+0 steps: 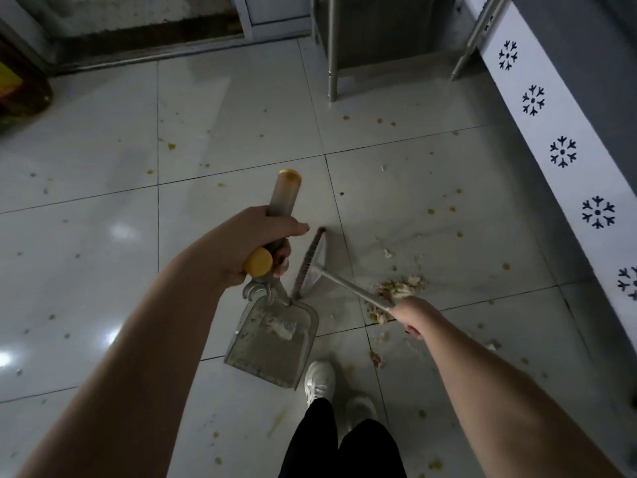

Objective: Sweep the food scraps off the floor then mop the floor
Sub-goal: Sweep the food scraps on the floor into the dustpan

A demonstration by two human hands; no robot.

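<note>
Head view, looking down at pale floor tiles (241, 108). Left hand (256, 244) wrapped tight around the upright handle (284, 194) of a long-handled dustpan (275, 343), fingers curled fully closed below the handle's yellow-capped grey top, a second yellow piece showing just under the palm. Right hand (412, 317) clenched around the thin metal shaft of a small broom (310, 262), fingers closed with no gap visible. Broom head tilted, with a dark toothed edge, resting just beside the dustpan's hinge, between the pan and the mess. Dustpan tray grey and translucent, sitting on the floor just ahead of a white sneaker (320, 381), with a clump of pale scraps already inside near its back wall. Main pile of food scraps (401, 288) lying on the tile right of the broom shaft, close to the right hand: beige and greenish crumbs, mashed-looking. Smaller bits (377, 357) scattered nearer the feet, and yellow-orange spots (431, 211) dotted across the tiles on all sides. Black trouser legs (341, 443) at bottom centre. White panel with dark snowflake cut-outs (562, 151) along the right edge, metal table legs (331, 63) at upper centre.
</note>
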